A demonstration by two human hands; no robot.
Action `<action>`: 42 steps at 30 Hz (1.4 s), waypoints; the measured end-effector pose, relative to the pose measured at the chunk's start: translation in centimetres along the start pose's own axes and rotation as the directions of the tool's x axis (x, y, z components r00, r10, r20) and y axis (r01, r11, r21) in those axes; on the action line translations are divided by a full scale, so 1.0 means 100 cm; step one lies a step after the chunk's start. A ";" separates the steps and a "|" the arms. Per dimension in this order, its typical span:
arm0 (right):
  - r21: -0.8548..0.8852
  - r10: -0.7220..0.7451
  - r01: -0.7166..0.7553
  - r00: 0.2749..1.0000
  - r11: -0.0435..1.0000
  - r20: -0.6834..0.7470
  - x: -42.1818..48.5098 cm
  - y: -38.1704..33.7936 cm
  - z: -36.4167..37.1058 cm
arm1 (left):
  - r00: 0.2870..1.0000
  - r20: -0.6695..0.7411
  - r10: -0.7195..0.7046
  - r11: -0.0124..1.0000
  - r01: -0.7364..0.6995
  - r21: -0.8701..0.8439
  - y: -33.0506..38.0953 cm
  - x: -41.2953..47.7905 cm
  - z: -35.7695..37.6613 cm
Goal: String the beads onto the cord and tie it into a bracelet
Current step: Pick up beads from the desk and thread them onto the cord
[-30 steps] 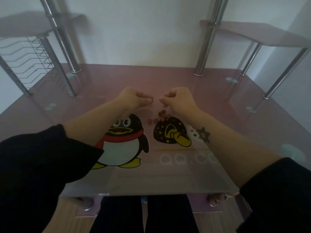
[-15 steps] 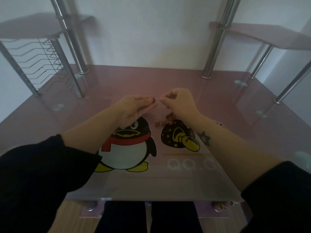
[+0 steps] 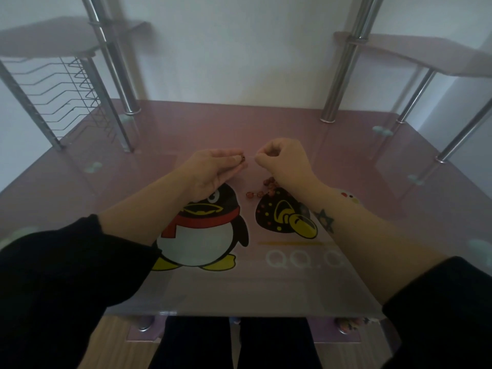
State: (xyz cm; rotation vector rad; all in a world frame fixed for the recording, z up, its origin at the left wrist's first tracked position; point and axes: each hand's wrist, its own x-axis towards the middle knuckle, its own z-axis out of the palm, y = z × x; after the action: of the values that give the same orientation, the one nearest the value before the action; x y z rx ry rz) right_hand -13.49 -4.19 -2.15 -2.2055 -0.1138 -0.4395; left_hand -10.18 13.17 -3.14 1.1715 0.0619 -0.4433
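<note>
Centrally, above the pink glass table [image 3: 186, 123], both hands are raised close together with their fingertips facing; a small reddish-brown round bead [image 3: 242, 157] is pinched between the thumb and forefinger of the left hand [image 3: 213, 167], the other fingers being stretched out beneath it; the right hand [image 3: 286, 163] is curled into a loose fist, and a thin pale cord [image 3: 251, 156] is pinched at the tips of its thumb and forefinger, a short end being pointed at the bead; whether the cord has entered the bead's hole cannot be told, the detail being too small. Just beneath the right wrist, a cluster of loose reddish-brown beads [image 3: 269, 183] is seen lying on the glass, with two more set a little to the left, near the head of the printed black-and-white penguin with a red scarf [image 3: 202, 230]; beside the penguin a dark round printed figure with yellow markings [image 3: 282, 214] is partly covered by the right forearm, on which a dark star tattoo [image 3: 326, 221] is shown; pale printed lettering [image 3: 300, 258] is found nearer the front edge. Both arms are clad in black sleeves [image 3: 53, 275] pushed back from the forearms; chrome posts [image 3: 338, 75] are fixed at the rear of the table, pink shelves [image 3: 412, 54] are carried on them, and a wire rack [image 3: 66, 94] is mounted at the left.
</note>
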 end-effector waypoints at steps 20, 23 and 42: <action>0.049 0.019 -0.019 1.000 0.999 0.002 -0.002 0.000 0.000 | 1.000 -0.027 0.008 1.000 -0.009 -0.020 0.000 -0.002 0.002; 0.052 0.026 -0.026 1.000 0.998 0.014 -0.002 0.001 -0.001 | 1.000 -0.030 0.010 1.000 -0.011 -0.020 0.000 -0.004 0.004; 0.022 -0.024 0.023 1.000 0.999 0.016 -0.001 -0.004 0.002 | 1.000 -0.013 -0.001 1.000 0.001 0.010 0.002 -0.011 0.006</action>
State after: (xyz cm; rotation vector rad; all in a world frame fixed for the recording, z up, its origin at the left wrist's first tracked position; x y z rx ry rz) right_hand -13.62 -3.76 -2.03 -2.1889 -0.1525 -0.4320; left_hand -11.23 13.08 -2.43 1.1841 0.0716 -0.4376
